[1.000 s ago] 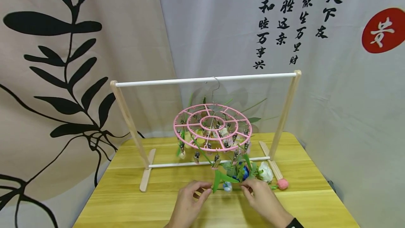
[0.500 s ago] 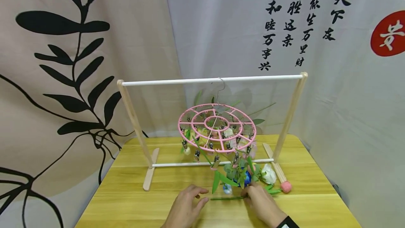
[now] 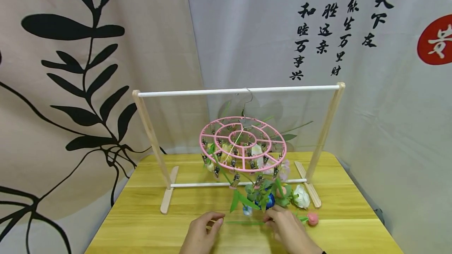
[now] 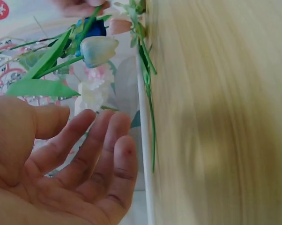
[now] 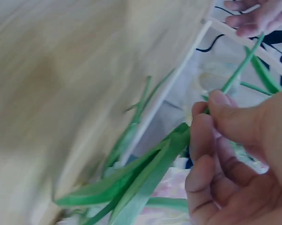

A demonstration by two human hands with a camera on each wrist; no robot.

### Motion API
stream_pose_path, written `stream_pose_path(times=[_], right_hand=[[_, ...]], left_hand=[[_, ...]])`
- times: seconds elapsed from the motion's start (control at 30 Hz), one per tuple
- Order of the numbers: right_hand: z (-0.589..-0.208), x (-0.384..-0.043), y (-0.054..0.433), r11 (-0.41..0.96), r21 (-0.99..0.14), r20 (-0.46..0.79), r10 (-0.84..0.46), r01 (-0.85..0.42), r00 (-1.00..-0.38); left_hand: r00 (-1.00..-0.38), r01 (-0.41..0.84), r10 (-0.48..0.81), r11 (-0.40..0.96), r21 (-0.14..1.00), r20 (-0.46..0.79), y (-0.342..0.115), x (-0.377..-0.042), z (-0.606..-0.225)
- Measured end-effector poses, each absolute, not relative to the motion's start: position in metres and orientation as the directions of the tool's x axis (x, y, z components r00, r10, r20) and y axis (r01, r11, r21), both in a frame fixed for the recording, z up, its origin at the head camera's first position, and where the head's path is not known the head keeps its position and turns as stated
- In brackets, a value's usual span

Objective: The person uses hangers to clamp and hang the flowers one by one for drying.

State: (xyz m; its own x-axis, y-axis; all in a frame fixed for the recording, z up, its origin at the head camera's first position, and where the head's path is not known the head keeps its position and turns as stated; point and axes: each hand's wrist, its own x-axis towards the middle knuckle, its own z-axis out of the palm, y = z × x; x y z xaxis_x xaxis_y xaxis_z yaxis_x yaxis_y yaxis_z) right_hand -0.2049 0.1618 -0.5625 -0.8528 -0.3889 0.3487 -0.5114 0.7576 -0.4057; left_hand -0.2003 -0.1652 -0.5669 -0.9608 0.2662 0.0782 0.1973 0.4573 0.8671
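Note:
My right hand (image 3: 287, 226) pinches the green stem (image 5: 241, 68) of an artificial flower between thumb and forefinger. Its round pink bloom (image 3: 312, 218) sticks out on the right of that hand, and long green leaves (image 5: 152, 176) hang below the grip in the right wrist view. Left of it, my left hand (image 3: 203, 230) is by the stem's free end, fingers loosely bent and thumb apart, holding nothing in the left wrist view. Above both hands hangs a pink round clip hanger (image 3: 243, 169) with flowers in its clips, among them a pale blue tulip (image 4: 99, 50) and a blue flower (image 3: 270, 200).
The hanger hooks over the white top bar (image 3: 282, 89) of a wooden rack (image 3: 326, 132) on the yellow wood-grain table (image 3: 141, 230). A white flower (image 3: 301, 196) is beside the rack's right foot (image 3: 313, 195). Printed cloth (image 3: 159, 50) hangs behind.
The pink flower has shifted toward the table's front, away from the rack's right foot, with my right hand. My left fingers have come away from the hanging leaves. The head view has turned slightly left.

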Motion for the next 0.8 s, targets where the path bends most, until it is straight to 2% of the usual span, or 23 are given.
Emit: stream_pose_path(times=[0.1, 0.23, 0.47, 0.6, 0.8], right_hand=[[-0.554, -0.198, 0.156, 0.719, -0.395, 0.454, -0.389, -0.572, -0.802], [-0.539, -0.191, 0.146, 0.639, -0.397, 0.562, -0.399, -0.659, -0.725], [-0.509, -0.184, 0.121, 0.493, -0.407, 0.659, -0.425, -0.769, -0.621], [-0.497, -0.183, 0.106, 0.413, -0.462, 0.660, -0.431, -0.785, -0.615], [-0.490, -0.185, 0.087, 0.362, -0.515, 0.650, -0.425, -0.777, -0.630]], left_hand=[[-0.969, 0.176, 0.237, 0.441, 0.880, 0.075, -0.166, -0.199, -0.568], [-0.962, 0.182, 0.258, 0.368, 0.912, 0.088, -0.158, -0.195, -0.568], [-0.917, 0.312, 0.328, 0.236, 0.920, 0.227, -0.129, -0.189, -0.565], [-0.911, 0.340, 0.313, 0.204, 0.918, 0.268, -0.111, -0.189, -0.559], [-0.920, 0.369, 0.211, 0.174, 0.913, 0.332, -0.095, -0.187, -0.558]])
